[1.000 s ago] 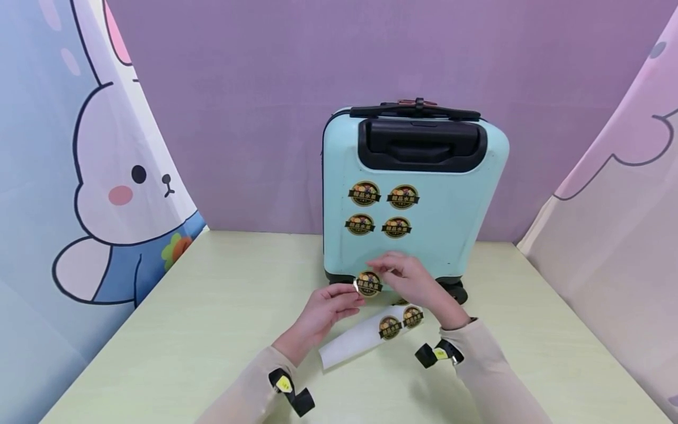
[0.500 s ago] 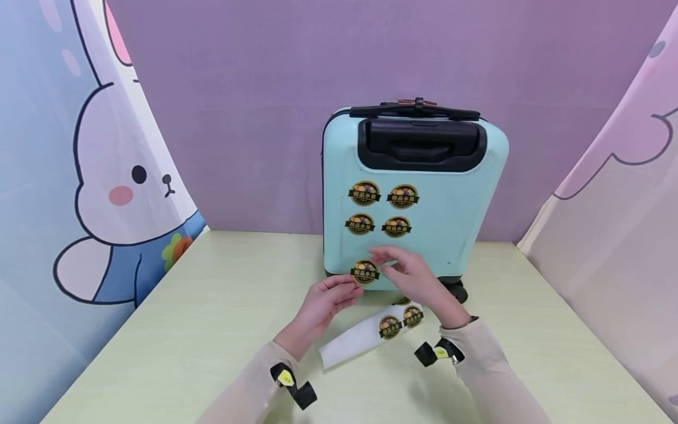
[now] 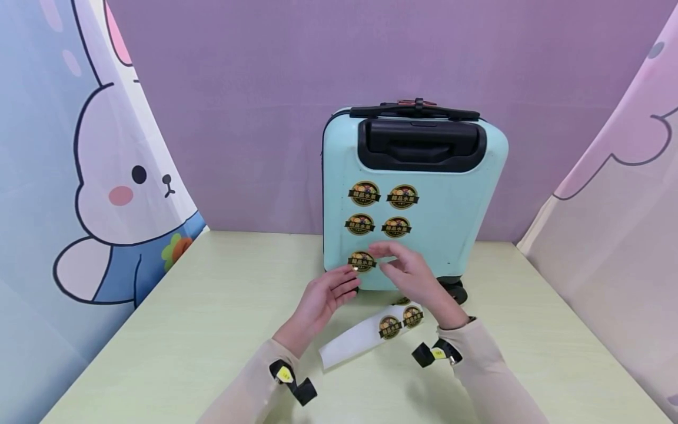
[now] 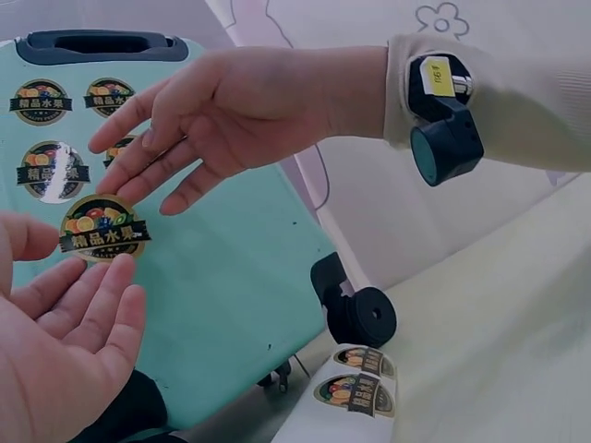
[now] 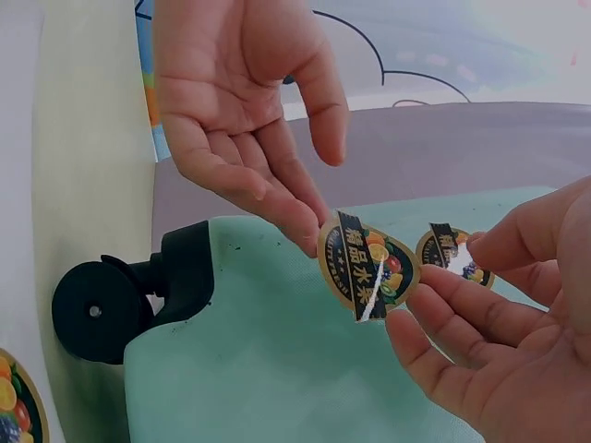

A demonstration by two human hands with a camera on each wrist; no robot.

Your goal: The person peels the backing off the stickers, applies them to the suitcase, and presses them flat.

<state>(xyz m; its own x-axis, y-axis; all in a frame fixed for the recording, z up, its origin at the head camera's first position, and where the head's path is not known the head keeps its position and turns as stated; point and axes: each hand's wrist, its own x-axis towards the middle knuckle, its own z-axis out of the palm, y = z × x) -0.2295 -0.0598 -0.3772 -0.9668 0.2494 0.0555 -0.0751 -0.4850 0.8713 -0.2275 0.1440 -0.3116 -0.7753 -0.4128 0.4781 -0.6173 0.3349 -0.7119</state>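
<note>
A round black-and-gold fruit sticker (image 3: 362,261) stands in front of the lower left of a mint-green suitcase (image 3: 450,218). My left hand (image 3: 323,300) has its fingertips at the sticker's lower edge, the fingers relaxed and the thumb apart from it. From the other side, my right hand (image 3: 410,274) touches the sticker's edge with its fingertips. In the right wrist view the sticker (image 5: 369,268) spans between both hands' fingertips, a bright glare across it. Several matching stickers (image 3: 364,193) are on the suitcase above, in two rows.
A curled white backing sheet (image 3: 349,344) with a few more stickers lies on the pale table (image 3: 238,282) below the hands. A black wheel (image 3: 454,290) sits at the suitcase's lower right. Behind is a purple backdrop (image 3: 238,118), with printed curtains on both sides.
The sticker has moved up and slightly left toward the suitcase, with my left hand rising along with it. The left fingers have loosened from their pinch. My right hand has risen slightly.
</note>
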